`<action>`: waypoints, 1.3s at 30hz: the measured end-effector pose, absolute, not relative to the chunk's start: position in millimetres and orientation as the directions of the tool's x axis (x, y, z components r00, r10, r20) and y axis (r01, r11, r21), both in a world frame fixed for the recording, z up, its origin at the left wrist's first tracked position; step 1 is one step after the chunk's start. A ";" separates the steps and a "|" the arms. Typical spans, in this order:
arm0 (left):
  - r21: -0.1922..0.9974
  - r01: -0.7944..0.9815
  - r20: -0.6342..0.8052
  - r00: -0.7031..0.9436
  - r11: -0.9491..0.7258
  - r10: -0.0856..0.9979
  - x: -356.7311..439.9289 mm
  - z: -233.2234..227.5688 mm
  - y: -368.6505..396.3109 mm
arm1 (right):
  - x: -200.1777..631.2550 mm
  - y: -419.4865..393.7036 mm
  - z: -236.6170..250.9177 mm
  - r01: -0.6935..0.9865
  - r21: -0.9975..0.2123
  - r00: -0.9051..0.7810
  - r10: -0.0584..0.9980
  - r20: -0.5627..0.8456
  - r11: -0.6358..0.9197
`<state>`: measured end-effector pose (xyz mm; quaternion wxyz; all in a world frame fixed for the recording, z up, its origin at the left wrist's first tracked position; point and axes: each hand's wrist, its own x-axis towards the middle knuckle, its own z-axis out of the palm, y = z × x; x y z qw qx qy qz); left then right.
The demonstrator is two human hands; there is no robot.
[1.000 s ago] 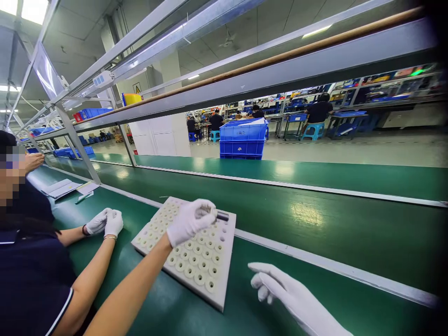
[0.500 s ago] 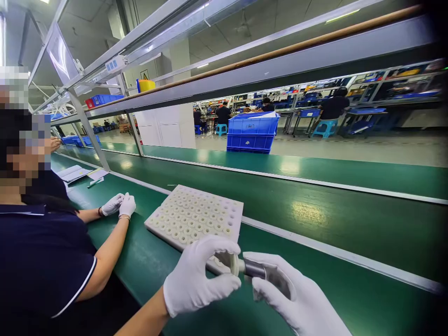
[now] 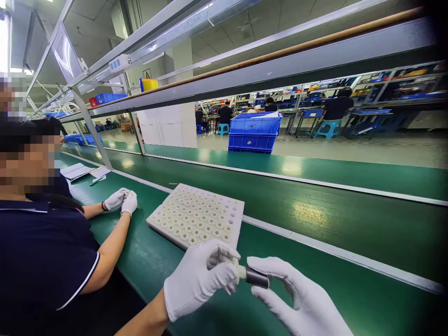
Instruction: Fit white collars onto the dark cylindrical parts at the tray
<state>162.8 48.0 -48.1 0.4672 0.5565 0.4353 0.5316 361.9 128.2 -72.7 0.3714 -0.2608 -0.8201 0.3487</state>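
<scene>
Head view: while both gloved hands meet at the lower centre of the frame, they share one small part.
Left hand (image 3: 201,280): closed, its fingertips pinching a pale ring (image 3: 236,269) at the near end of the part.
Right hand (image 3: 297,298): fingers curled under and clamped on the dark cylinder (image 3: 256,277), thumb on top.
Part position: held in the air just in front of the white tray (image 3: 235,205), above the green belt (image 3: 315,219), touching neither.
Part looks: the cylinder is short, dark grey and glossy; the ring is cream, thin and sits at the cylinder's left end. Whether it is fully seated cannot be told.
Risk, slipping: smooth gloves on a glossy barrel probably give little grip, so a twist or push could let the cylinder drop onto the belt.
Risk, cocking: if the ring goes on tilted it may jam or deform.
Risk, tray: the tray's near edge lies close to the left hand; a knock could scatter the rings in its holes.
Left of the frame: a co-worker (image 3: 42,252) in a dark polo holds gloved hands together at the belt.
Background: stacked blue crates (image 3: 254,135) at upper centre.
</scene>
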 end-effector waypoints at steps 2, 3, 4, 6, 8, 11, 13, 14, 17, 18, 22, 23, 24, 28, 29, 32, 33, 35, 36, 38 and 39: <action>0.991 -0.060 0.120 0.052 -0.117 0.991 165.4 -46.7 48.6 | 361.0 127.9 -71.4 0.178 -0.761 -0.588 0.688 0.425 0.623; 0.993 -0.069 0.098 0.052 -0.095 0.994 166.1 -45.7 48.3 | 360.5 127.7 -71.0 0.181 -0.764 -0.584 0.693 0.423 0.619; 0.994 -0.057 0.091 0.042 -0.088 0.995 166.3 -44.3 47.6 | 360.2 127.6 -70.6 0.186 -0.769 -0.579 0.700 0.417 0.612; 0.991 0.021 0.130 0.011 -0.130 0.991 166.1 -41.0 45.3 | 359.9 127.2 -69.7 0.199 -0.785 -0.572 0.720 0.393 0.586; 0.971 0.114 0.210 -0.007 -0.208 0.978 165.6 -37.5 42.5 | 359.8 126.6 -68.4 0.209 -0.805 -0.572 0.737 0.360 0.555; 0.933 0.191 0.306 0.026 -0.305 0.952 165.1 -34.6 39.2 | 359.5 125.7 -66.7 0.218 -0.838 -0.581 0.756 0.301 0.501; 0.902 0.251 0.353 0.040 -0.352 0.935 164.7 -35.3 38.2 | 359.3 125.6 -67.0 0.219 -0.857 -0.589 0.763 0.265 0.466; 0.880 0.290 0.381 0.041 -0.376 0.924 164.5 -36.2 38.0 | 359.4 125.7 -67.7 0.218 -0.865 -0.594 0.765 0.250 0.452; 0.805 0.381 0.467 0.069 -0.456 0.882 163.3 -39.8 37.8 | 360.1 125.6 -70.9 0.205 -0.877 -0.602 0.762 0.238 0.435; 0.782 0.399 0.489 0.084 -0.479 0.868 162.8 -40.7 37.6 | 360.3 125.3 -71.9 0.195 -0.877 -0.598 0.762 0.249 0.440; 0.773 0.437 0.480 0.073 -0.460 0.874 161.6 -41.9 36.6 | 360.6 123.3 -73.1 0.157 -0.858 -0.573 0.752 0.324 0.490; 0.799 0.422 0.451 0.053 -0.429 0.891 161.8 -41.7 36.5 | 360.6 123.0 -72.7 0.157 -0.850 -0.571 0.749 0.337 0.502; 0.832 0.389 0.416 0.035 -0.396 0.909 162.2 -41.4 36.7 | 360.5 122.7 -72.1 0.160 -0.843 -0.569 0.746 0.346 0.513; 0.929 0.239 0.286 0.017 -0.281 0.958 166.1 -40.3 38.6 | 360.6 122.1 -71.7 0.179 -0.816 -0.568 0.734 0.371 0.550; 0.941 0.222 0.258 0.010 -0.254 0.966 167.3 -40.2 38.8 | 360.7 121.8 -72.2 0.182 -0.811 -0.570 0.732 0.374 0.556; 0.953 0.218 0.214 0.004 -0.210 0.977 169.3 -40.2 37.9 | 361.3 120.6 -73.7 0.188 -0.808 -0.578 0.728 0.368 0.558; 0.946 0.236 0.225 0.005 -0.220 0.974 169.3 -40.3 37.1 | 361.4 120.4 -73.7 0.191 -0.810 -0.580 0.729 0.362 0.554; 0.910 0.310 0.286 0.013 -0.276 0.958 168.4 -41.3 35.6 | 361.2 120.5 -72.6 0.197 -0.815 -0.586 0.732 0.348 0.545; 0.880 0.352 0.331 0.023 -0.317 0.943 167.5 -42.2 35.0 | 361.0 120.8 -71.9 0.197 -0.817 -0.587 0.733 0.345 0.542; 0.816 0.421 0.413 0.055 -0.396 0.909 165.4 -44.6 34.4 | 360.4 121.7 -70.8 0.187 -0.817 -0.583 0.731 0.355 0.545; 0.787 0.442 0.445 0.076 -0.430 0.893 164.3 -45.9 34.5 | 360.3 121.9 -70.8 0.179 -0.814 -0.578 0.729 0.367 0.552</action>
